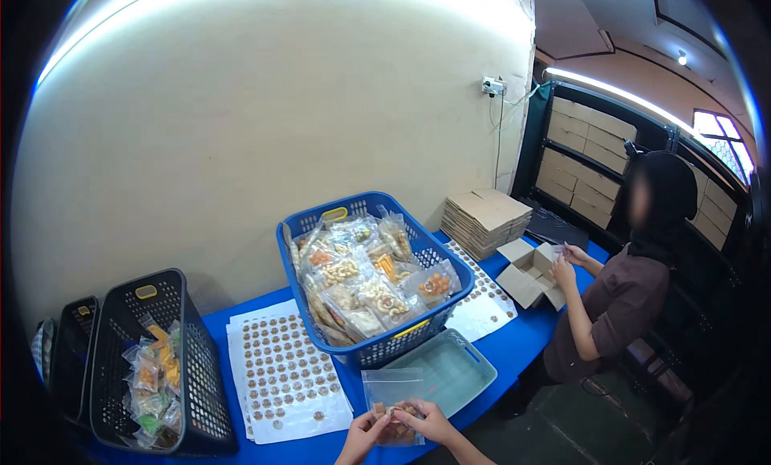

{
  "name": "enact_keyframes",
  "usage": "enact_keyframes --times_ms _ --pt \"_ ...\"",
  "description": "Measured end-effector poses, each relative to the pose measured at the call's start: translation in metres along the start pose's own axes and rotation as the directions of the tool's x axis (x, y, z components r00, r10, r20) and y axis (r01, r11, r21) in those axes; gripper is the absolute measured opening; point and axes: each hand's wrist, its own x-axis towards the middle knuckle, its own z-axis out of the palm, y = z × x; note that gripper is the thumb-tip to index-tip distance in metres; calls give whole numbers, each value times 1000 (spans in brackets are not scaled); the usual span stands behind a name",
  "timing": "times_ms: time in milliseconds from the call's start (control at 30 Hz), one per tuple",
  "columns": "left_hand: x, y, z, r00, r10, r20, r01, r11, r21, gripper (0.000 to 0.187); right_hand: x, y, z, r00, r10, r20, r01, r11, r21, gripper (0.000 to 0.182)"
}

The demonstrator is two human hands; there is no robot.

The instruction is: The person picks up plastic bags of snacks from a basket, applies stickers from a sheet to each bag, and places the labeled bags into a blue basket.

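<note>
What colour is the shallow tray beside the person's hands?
Pale grey-green; the shallow tray shows in the head view, on the blue table.

A clear, flat, rectangular plastic bag [393, 385] with chunky brown pieces [395, 434] in its lower part is held roughly upright, pinched between the left hand [366, 434] and right hand [427, 422], near the pale green rectangular plastic tray [458, 372].
</note>
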Motion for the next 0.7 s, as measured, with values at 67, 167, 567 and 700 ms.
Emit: enact_keyframes --times_ms 67,167,567,700 --pt "3 -2 6 1000 9 14 -9 1000 -1 24 -3 -6 -9 1000 -8 4 8 1000 -16 27" --pt "5 8 21 998 55 14 -55 998 4 22 -7 -16 -18 1000 -13 7 13 1000 -8 30" --pt "-4 27 -2 857 420 -299 -408 907 104 26 -3 -7 7 975 -47 217 60 997 -54 39" --pt "-20 34 -15 787 560 -257 -338 742 580 20 6 -21 4 968 -237 85 250 946 -209 34"
